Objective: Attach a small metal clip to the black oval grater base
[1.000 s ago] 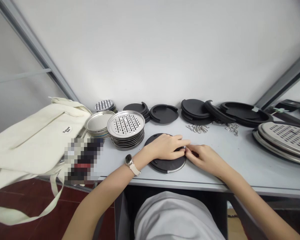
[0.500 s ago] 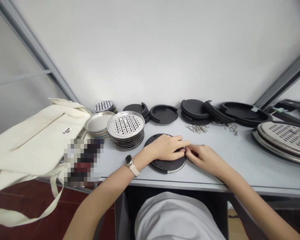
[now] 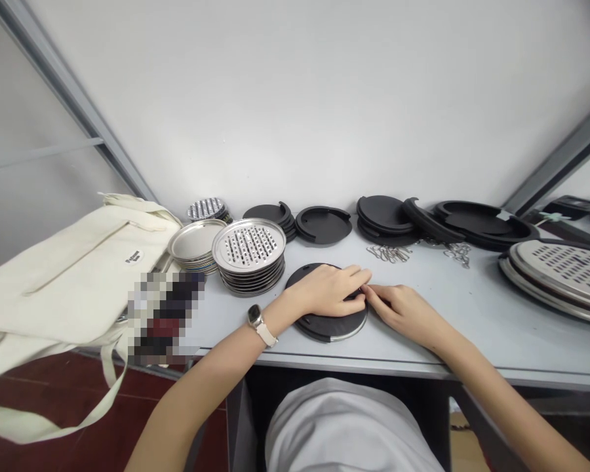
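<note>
A round black disc (image 3: 324,328) with a metal edge showing at its lower right lies flat near the front of the grey table. Across its top rests my left hand (image 3: 332,292), palm down, fingers pointing right and partly spread; the wrist wears a watch. At the disc's right edge my right hand (image 3: 391,308) has its thumb and index finger pinched together beside my left fingertips. Anything between those fingers is too small to make out. Left of the disc stands a stack of round metal graters (image 3: 249,246).
Black round holders (image 3: 323,225) line the wall. Metal clips (image 3: 391,253) lie before them. Large oval graters (image 3: 565,269) are stacked at right. Plain metal discs (image 3: 196,241) and a cream bag (image 3: 88,275) stand at left.
The fingers of my right hand have closed and straightened slightly at the disc's edge. My left hand stays on the disc, its fingers shifted a little. The camera view has moved slightly.
</note>
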Motion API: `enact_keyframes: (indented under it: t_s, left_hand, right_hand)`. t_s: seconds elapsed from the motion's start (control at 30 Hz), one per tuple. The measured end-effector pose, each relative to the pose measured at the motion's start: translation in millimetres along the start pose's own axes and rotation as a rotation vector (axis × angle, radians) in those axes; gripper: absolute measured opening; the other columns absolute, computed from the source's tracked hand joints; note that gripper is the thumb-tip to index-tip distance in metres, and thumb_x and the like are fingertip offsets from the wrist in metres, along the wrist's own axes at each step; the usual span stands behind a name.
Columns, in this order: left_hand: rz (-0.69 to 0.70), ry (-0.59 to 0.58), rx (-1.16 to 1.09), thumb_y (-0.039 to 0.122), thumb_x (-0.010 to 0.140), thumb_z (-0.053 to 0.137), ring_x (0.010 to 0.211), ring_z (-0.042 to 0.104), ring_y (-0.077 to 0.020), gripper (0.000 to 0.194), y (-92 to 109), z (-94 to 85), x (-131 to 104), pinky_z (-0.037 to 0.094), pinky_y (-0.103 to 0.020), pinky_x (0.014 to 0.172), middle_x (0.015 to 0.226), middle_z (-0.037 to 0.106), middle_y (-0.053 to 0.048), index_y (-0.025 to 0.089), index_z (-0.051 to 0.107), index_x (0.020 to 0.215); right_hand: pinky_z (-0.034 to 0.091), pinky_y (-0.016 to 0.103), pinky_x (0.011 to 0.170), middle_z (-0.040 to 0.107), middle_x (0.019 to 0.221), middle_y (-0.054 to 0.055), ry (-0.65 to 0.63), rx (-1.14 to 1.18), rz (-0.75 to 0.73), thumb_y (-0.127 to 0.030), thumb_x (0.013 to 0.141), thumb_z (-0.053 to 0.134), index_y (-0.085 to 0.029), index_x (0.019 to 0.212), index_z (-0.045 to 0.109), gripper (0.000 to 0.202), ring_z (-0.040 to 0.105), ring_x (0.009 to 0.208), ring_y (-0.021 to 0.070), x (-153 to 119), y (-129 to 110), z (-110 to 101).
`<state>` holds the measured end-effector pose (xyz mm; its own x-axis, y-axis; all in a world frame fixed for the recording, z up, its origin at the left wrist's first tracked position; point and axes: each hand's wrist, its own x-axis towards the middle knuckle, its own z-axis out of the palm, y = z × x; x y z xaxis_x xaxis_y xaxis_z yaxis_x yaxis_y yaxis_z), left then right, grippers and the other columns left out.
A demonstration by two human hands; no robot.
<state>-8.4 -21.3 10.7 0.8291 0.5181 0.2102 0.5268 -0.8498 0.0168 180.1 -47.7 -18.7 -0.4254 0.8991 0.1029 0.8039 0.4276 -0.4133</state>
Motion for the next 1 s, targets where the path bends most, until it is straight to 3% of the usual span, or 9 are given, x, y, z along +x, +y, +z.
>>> enact_keyframes:
  t_s: [0.6,1.0]
  left_hand:
    - [-0.006,-0.004,-0.003,0.034,0.089,0.040,0.069,0.058,-0.0177,0.021,-0.2,1.8,0.2,0.040,-0.029,0.059,0.094,0.056,-0.005,0.018,0.046,0.101]
    - [0.000,-0.021,0.013,0.034,0.091,0.038,0.066,0.058,-0.0165,0.022,0.5,1.3,0.5,0.040,-0.030,0.056,0.092,0.054,-0.004,0.019,0.049,0.103]
  right_hand:
    - [0.036,0.025,0.056,0.071,0.073,0.006,-0.004,-0.008,0.014,-0.035,0.095,0.027,-0.021,0.071,0.059,0.042,0.063,0.060,0.0188,0.6,-1.2,0.0]
    - [0.033,0.026,0.054,0.068,0.066,0.005,-0.014,-0.091,0.004,-0.032,0.093,0.029,-0.021,0.070,0.054,0.035,0.059,0.054,0.0177,0.5,1.1,0.5]
